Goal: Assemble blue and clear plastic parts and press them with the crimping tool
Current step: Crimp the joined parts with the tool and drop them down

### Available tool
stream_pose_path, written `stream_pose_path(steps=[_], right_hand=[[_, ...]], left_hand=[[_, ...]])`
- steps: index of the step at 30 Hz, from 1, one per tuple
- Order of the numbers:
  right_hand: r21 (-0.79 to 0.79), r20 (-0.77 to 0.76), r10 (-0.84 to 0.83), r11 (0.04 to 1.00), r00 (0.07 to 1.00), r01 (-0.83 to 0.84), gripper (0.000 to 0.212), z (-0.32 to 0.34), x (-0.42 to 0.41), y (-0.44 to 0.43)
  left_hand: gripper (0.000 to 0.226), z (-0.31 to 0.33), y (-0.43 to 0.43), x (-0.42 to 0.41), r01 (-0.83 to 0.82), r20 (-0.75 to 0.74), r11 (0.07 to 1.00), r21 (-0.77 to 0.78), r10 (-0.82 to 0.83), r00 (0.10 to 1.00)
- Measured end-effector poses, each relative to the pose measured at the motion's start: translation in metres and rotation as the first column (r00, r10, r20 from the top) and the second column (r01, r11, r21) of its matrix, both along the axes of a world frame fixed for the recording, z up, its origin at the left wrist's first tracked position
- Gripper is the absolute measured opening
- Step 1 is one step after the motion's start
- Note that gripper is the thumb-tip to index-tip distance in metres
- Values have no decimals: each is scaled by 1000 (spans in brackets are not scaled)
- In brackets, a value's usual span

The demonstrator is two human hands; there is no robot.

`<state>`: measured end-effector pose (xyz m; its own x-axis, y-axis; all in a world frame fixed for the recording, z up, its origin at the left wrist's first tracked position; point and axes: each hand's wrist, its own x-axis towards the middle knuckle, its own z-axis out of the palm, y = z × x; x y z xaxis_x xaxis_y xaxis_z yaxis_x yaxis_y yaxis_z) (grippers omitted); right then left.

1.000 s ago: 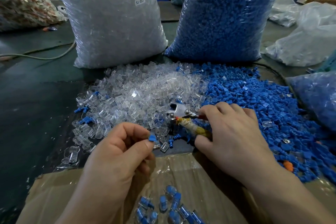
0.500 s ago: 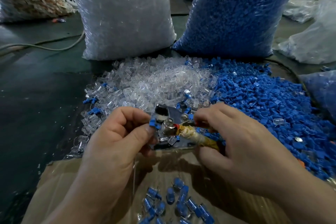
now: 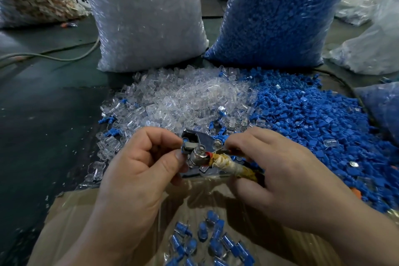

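Now my left hand (image 3: 138, 164) pinches a blue part (image 3: 184, 150) against the crimping tool (image 3: 204, 139); my right hand (image 3: 272, 170) grips its handle.

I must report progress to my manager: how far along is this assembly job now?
Done: a small batch of assembled pieces lies on the cardboard. In hand: the left hand pinches one blue part at the crimping tool, which the right hand holds. Remaining: large loose piles of clear parts and blue parts.
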<state>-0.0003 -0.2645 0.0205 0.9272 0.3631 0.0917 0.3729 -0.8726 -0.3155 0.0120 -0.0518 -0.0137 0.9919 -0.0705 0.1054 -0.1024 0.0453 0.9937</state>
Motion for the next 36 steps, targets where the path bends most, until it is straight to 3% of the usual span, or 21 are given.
stream_pose_path(steps=[7, 11, 15, 19, 21, 25, 29, 31, 33, 36], right_hand=[[-13, 55, -61, 998, 997, 62, 43, 4, -2, 8], [7, -24, -78, 997, 997, 78, 37, 2, -3, 5], [-77, 60, -198, 976, 978, 202, 52, -5, 4, -4], [-220, 66, -295, 927, 953, 302, 69, -12, 16, -9], [-261, 61, -281, 922, 958, 287, 73, -13, 21, -7], [-270, 36, -269, 925, 962, 268, 72, -14, 24, -6], [-118, 176, -220, 963, 959, 242, 56, -11, 14, 4], [-29, 228, -120, 991, 966, 130, 41, -8, 5, 19], [-25, 235, -9, 1000, 972, 15, 29, -10, 0, 29], [-9, 250, 30, 1000, 968, -29, 25, -13, -1, 30]], left_hand=[[16, 4, 0, -2, -34, 51, 999, 22, 33, 998], [13, 5, -1, -2, -47, 32, 998, 31, 46, 998], [25, -1, 3, 2, -98, -89, 993, 73, 104, 991], [29, -2, -2, 0, 72, -243, 978, 194, -24, 970], [28, -3, -5, -1, 71, -214, 963, 262, -14, 977], [30, 1, -6, -1, 38, -227, 971, 235, 17, 974], [25, 0, -9, -4, 15, -163, 957, 291, 34, 986], [17, 0, -11, -7, -4, -120, 951, 308, 43, 992], [13, 0, -13, -9, -26, -41, 931, 364, 44, 998], [6, 3, -13, -13, -57, 89, 903, 425, 21, 996]])
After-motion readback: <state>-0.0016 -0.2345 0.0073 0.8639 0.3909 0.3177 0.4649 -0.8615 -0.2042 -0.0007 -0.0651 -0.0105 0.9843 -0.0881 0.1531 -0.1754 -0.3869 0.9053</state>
